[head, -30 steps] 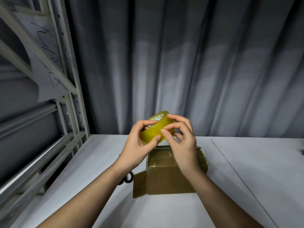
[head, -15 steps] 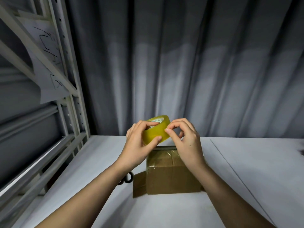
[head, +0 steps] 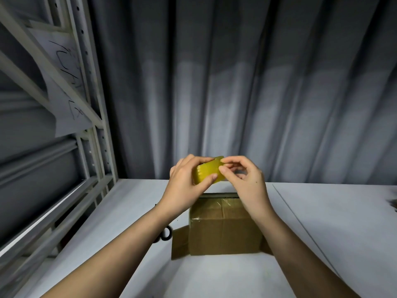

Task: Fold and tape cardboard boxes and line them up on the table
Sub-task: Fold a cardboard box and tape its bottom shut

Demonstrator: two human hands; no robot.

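Now your hands sit a little lower than a second ago, and the tape roll (head: 208,171) has turned: earlier its open core faced you, tilted up toward 1 o'clock, whereas its yellow outer band now faces you and the core is hidden. The cardboard box (head: 223,229) has not shifted on the table (head: 322,233).

Your left hand (head: 184,190) forms a closed grip on the roll: the thumb lies across its near face and the fingers curl over its top edge. Your right hand (head: 245,183) meets the roll at its 3 o'clock end, thumb and forefinger pinched together on the edge there; whether they hold a loose tape end is too small to tell. The other fingers of that hand hang loosely curled behind.

The roll hangs in the air above the far edge of the box, apart from it. Its visible long side runs from 8 o'clock up to 2 o'clock.

The box stands at the middle of the table, just below your hands, its top already sealed with glossy tape. Its long side runs from 9 to 3 o'clock, and a loose flap (head: 180,241) sticks out at its 9 o'clock side. A dark ring-shaped object (head: 165,233) peeks out at 9 o'clock of that flap, mostly hidden by your left forearm. A metal shelf frame (head: 94,125) rises at 10 o'clock, and a grey curtain (head: 257,82) hangs behind the table.
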